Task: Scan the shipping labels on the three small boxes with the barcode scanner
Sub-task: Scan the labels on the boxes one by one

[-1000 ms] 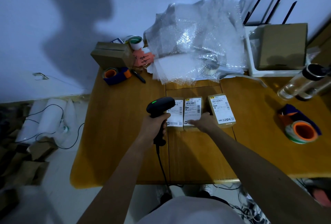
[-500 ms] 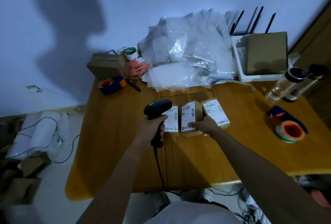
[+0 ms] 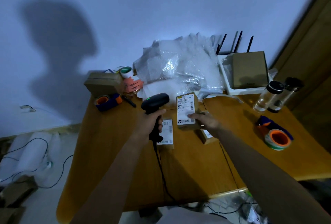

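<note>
Ahead of the left hand point(image 3: 149, 125) gripping the barcode scanner point(image 3: 155, 102), the lifted box point(image 3: 187, 110) in the right hand point(image 3: 206, 120) blocks the way rightward, while a second box point(image 3: 165, 132) lies on the table point(image 3: 111, 152) under that grip. Beyond both grips, bubble wrap point(image 3: 179, 67) crowds the far edge. Nearer than the grips, the tabletop is bare except for the scanner cable point(image 3: 161, 168).

The room was dim. A pale wall point(image 3: 143, 8) stood behind a wooden table point(image 3: 111, 152), with a big dark shadow point(image 3: 59, 48) on it at ten o'clock. The floor point(image 3: 35, 205) at seven o'clock was light. A brown wooden panel point(image 3: 313, 44) stood at two o'clock.
</note>
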The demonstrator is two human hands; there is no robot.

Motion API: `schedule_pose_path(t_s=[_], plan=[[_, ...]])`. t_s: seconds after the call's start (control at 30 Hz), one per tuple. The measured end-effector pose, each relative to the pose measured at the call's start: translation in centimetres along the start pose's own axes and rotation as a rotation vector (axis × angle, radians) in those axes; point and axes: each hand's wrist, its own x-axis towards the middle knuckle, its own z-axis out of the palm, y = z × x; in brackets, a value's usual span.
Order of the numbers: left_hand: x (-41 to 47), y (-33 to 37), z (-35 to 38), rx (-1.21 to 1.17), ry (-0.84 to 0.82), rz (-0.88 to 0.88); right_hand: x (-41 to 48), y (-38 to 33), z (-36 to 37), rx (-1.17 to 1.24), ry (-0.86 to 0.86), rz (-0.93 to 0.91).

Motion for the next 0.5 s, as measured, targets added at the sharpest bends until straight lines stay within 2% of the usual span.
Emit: schedule_pose_path(t_s=[0.33, 0.5], plan=[[-0.5, 2.6, 0.6, 0.029, -0.002, 0.095, -1.6, -4.0, -0.5, 0.178, -0.051, -0.098], [-1.3, 2.6, 1.0, 0.102, -0.041, 0.143, -1.8, -4.7, -0.2, 0.162, -0.029, -0.152]])
